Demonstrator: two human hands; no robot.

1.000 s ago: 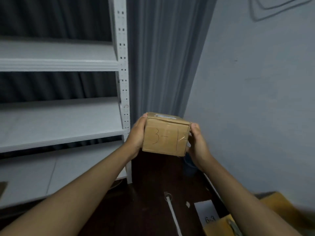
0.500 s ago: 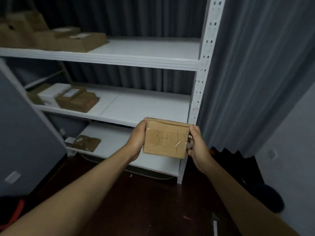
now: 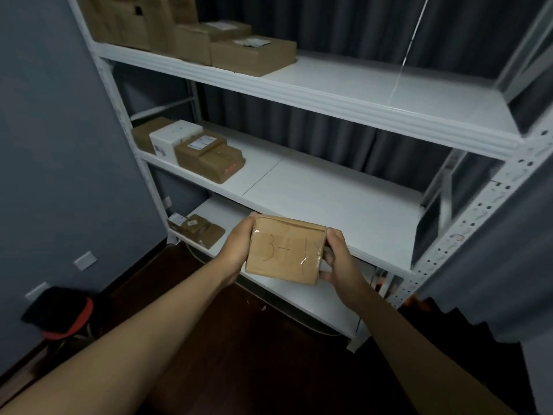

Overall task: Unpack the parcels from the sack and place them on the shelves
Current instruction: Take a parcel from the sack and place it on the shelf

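Parcel (image 3: 285,250), a small tape-glossed cardboard box inked "3-1", sits at lower centre of the frame, gripped by the left hand (image 3: 238,250) and right hand (image 3: 336,257), fingers curled round its sides. Behind stand white metal shelves (image 3: 329,91), with brown cartons (image 3: 251,55) at upper left.

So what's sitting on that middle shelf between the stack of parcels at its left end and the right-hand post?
Nothing: in the head view the white middle shelf is bare from the brown and white cardboard parcels across to the perforated white post.
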